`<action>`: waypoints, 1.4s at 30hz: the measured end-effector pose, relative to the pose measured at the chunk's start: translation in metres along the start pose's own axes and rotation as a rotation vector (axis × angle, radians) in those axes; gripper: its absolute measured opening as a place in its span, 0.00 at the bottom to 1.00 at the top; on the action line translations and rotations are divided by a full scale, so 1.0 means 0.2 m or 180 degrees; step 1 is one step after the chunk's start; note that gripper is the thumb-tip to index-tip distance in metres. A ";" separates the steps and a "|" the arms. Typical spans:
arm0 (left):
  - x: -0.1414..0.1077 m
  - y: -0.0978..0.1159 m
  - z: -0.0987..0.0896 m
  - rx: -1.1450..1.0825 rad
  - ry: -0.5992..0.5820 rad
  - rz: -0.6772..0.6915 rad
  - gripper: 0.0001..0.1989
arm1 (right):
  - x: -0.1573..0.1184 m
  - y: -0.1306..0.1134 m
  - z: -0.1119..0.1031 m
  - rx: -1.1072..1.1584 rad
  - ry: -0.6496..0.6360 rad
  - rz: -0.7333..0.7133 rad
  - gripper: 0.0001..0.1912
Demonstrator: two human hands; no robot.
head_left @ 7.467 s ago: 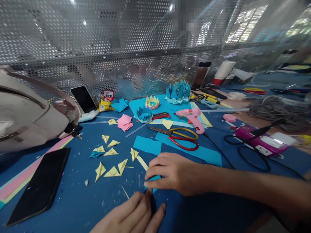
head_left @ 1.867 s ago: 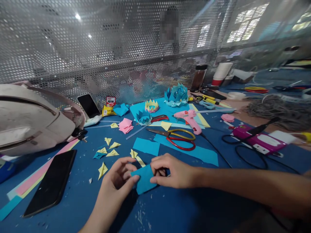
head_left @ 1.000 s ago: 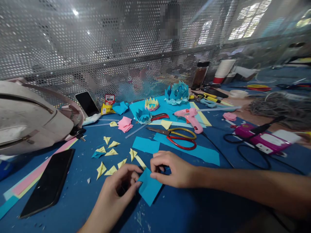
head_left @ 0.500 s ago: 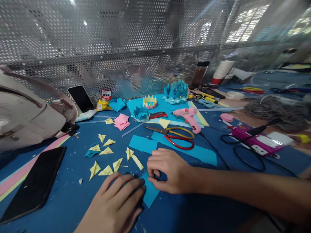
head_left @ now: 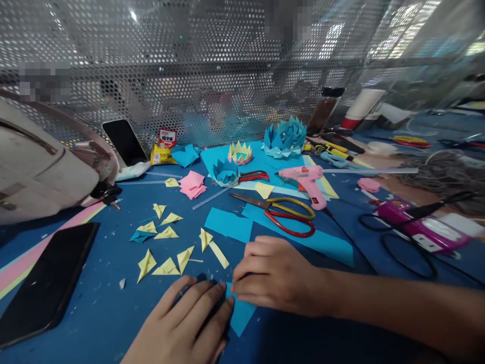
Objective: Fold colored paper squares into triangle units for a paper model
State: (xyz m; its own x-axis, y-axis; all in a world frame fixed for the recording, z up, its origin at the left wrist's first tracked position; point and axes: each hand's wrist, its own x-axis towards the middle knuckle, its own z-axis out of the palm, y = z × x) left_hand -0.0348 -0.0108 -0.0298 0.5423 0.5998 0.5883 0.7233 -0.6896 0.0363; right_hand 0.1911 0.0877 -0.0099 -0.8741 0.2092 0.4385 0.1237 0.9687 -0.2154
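Observation:
A small blue paper piece [head_left: 242, 314] lies on the table under the fingers of both hands. My left hand [head_left: 189, 318] rests at its left edge, fingers bent and slightly apart; its thumb is mostly hidden. From the right, my right hand [head_left: 271, 275] presses curled fingers together on the paper's upper edge. Beyond it are a blue rectangle [head_left: 227, 224] and a long blue strip [head_left: 322, 242]. Scissors with yellow and red handles [head_left: 290, 211] lie partly over the strip. Folded yellow pieces [head_left: 166, 266] are scattered left of the hands, near a yellow strip [head_left: 219, 254].
Blue paper flowers [head_left: 285, 137], a yellow crown shape [head_left: 240, 152] and a pink glue gun [head_left: 308, 182] sit farther back. A black phone [head_left: 49, 283] and bag [head_left: 41, 167] are left. A purple power strip [head_left: 420, 227] with cables lies right.
My right hand's fingers have closed down onto the small blue paper; the gap between thumb and fingers is gone. The camera view has shifted slightly.

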 end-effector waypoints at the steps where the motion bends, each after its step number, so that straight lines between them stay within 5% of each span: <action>1: 0.00 0.00 0.00 0.0009 0.0014 -0.0004 0.15 | 0.00 0.00 0.00 0.0034 -0.0005 -0.0028 0.09; 27: -0.03 0.00 0.00 0.0147 -0.0131 0.0136 0.15 | 0.01 0.08 -0.03 0.0174 -0.0267 -0.0546 0.09; 34: 0.00 -0.02 -0.01 0.0015 -0.0258 0.0140 0.16 | 0.03 0.08 -0.06 0.0469 -0.0585 -0.0356 0.08; 42: 0.01 -0.01 -0.05 0.0019 -0.0512 0.0076 0.18 | 0.04 0.02 -0.08 -0.0227 -0.0687 -0.0069 0.11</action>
State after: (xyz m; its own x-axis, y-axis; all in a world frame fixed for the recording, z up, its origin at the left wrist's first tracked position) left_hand -0.0397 -0.0118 -0.0214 0.6206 0.6407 0.4520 0.7116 -0.7024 0.0186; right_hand 0.1919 0.0960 0.0058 -0.9562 0.1620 0.2437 0.1299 0.9812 -0.1424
